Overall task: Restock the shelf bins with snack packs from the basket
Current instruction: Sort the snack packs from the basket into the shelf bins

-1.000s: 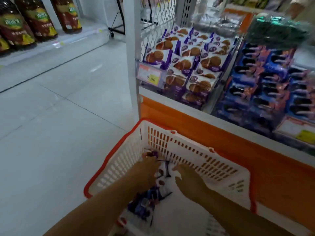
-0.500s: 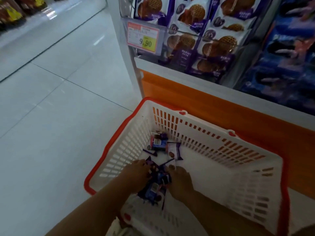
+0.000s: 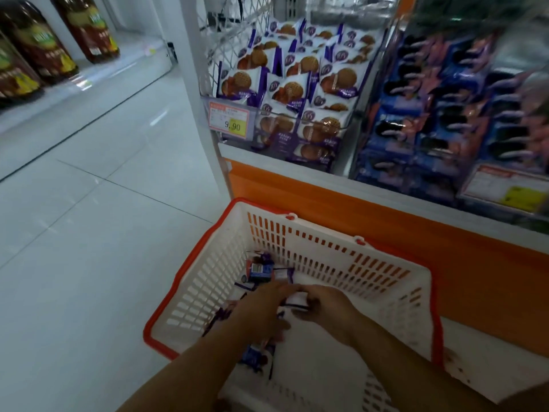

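Basket (image 3: 190, 275): white slotted walls, red rim. Snack packs (image 3: 261, 270) in it: mostly purple and blue with white patches, print too blurred to read. Left bin's cookie packs (image 3: 289, 90): white, purple side bands, brown round waffle-pattern cookie. Right bin's packs (image 3: 445, 114): blue with black cookies and what looks like pink, smeared. Price tag (image 3: 228, 118): orange-red frame, white field, yellow patch. Second tag (image 3: 505, 188): white, yellow patch. Shelf base (image 3: 445, 251): orange, white ledge. Floor (image 3: 89, 233): pale grey tiles, dark thin joints. Bottles (image 3: 38, 43): dark brown, green-yellow labels.
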### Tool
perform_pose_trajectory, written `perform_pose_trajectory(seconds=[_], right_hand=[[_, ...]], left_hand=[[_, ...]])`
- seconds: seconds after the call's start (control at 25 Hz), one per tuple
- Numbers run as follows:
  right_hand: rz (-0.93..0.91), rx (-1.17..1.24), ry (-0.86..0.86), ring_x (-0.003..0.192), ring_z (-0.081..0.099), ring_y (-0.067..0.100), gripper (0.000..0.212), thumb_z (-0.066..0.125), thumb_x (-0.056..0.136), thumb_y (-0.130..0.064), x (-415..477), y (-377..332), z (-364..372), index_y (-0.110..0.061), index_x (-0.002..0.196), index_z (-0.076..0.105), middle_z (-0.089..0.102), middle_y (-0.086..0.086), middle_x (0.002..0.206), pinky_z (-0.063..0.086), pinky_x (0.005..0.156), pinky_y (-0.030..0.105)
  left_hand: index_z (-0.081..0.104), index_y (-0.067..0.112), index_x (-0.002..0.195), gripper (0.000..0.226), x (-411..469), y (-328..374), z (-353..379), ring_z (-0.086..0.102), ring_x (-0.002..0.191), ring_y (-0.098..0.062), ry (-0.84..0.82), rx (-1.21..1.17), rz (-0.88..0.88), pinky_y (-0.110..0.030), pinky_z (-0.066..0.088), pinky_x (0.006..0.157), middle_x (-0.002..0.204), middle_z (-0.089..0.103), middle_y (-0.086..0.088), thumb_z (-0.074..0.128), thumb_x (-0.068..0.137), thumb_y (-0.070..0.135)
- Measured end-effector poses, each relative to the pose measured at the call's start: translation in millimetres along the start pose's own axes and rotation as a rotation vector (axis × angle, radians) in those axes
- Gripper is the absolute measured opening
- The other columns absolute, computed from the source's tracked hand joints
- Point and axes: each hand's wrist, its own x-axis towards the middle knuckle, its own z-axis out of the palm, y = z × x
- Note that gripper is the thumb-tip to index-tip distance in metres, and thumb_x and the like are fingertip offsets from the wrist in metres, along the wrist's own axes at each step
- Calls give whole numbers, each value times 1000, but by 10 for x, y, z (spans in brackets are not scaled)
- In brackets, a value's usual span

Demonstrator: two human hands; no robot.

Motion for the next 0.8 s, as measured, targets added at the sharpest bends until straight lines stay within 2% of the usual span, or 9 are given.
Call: perform_pose_trajectory(seconds=[0.04,0.12,0.24,0.28,0.36,0.52,0.6,0.68,0.8], right_hand=[[-28,33,-13,95,64,33,20,49,98,-6,-101,-81,-22,-5,114,61,66,17,105,56,80,44],[-88,-75,9,84,67,27,20,50,96,-4,-284,-228,-126,-10,109,63,70,12,95,58,78,42],[-157,-384,125,86,65,23,22,56,93,-14,-496,-461,-297,-23,110,65,68,7,98,58,78,35],[-202,-431,117,92,64,22,20,58,93,-21,-544,-506,-339,-28,110,65,67,5,103,58,79,35],[-299,-428,67,100,62,19,20,64,90,-31,-680,-568,-360,-32,110,66,66,0,109,57,82,32],[-410,-332,55,95,66,12,17,70,87,-22,-818,-551,-315,-30,102,68,69,-4,108,54,71,22],[-414,-259,42,93,68,13,16,69,87,-19,-850,-552,-288,-24,103,69,71,-3,106,54,65,19],[-411,-254,45,93,67,15,17,68,88,-17,-877,-561,-267,-19,105,67,70,0,106,51,59,15],[-408,-233,31,96,67,19,21,68,87,-15,-876,-588,-208,-15,108,65,67,4,113,55,66,21]], left_hand=[[38,30,147,60,-19,127,-33,39,137,-17,58,-96,29,-30,31,114,150,40,4,63,93,35],[54,31,133,41,-57,307,-103,55,117,-9,131,-272,37,-24,40,107,129,57,9,62,93,36],[59,31,119,26,-122,481,-244,68,96,-11,109,-610,-16,-30,57,87,111,70,4,63,93,36],[58,30,120,27,-164,542,-301,70,95,-11,90,-737,-26,-28,58,82,110,71,4,61,94,36],[56,30,121,26,-260,660,-386,71,96,-13,65,-929,-39,-29,58,82,109,72,4,59,95,34],[54,27,126,32,-344,719,-406,69,104,-22,15,-1147,-54,-42,55,92,115,72,-3,57,95,35],[54,23,128,36,-362,715,-416,68,107,-25,49,-1219,-66,-47,53,95,117,71,-6,57,95,35],[57,21,127,34,-382,701,-453,69,105,-25,133,-1229,-61,-45,55,91,115,71,-6,59,94,32],[59,20,124,30,-431,708,-517,71,100,-22,215,-1172,-53,-42,58,87,109,73,-4,59,95,29]])
